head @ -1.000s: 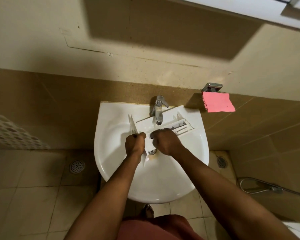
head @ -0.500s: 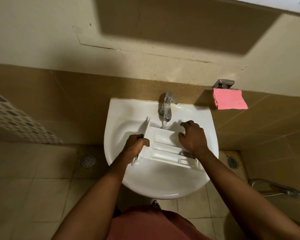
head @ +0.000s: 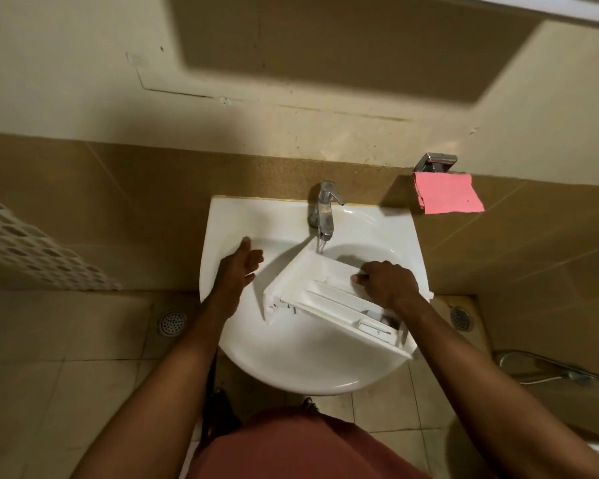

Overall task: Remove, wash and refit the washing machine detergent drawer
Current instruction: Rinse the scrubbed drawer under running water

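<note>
The white basin [head: 308, 375] bears the detergent drawer [head: 320, 299] across its bowl — the tap [head: 325, 212] stands just beyond the grip of the right hand [head: 388, 281].

A pink cloth [head: 446, 198] hangs just under a chrome holder [head: 435, 163] on the wall.

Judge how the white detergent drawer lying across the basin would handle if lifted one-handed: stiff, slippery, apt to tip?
Probably stiff: the detergent drawer looks like moulded plastic with dividing walls. Likely slippery, since it sits under the tap. It may tip: it is long, and only the right hand grips it.
</note>
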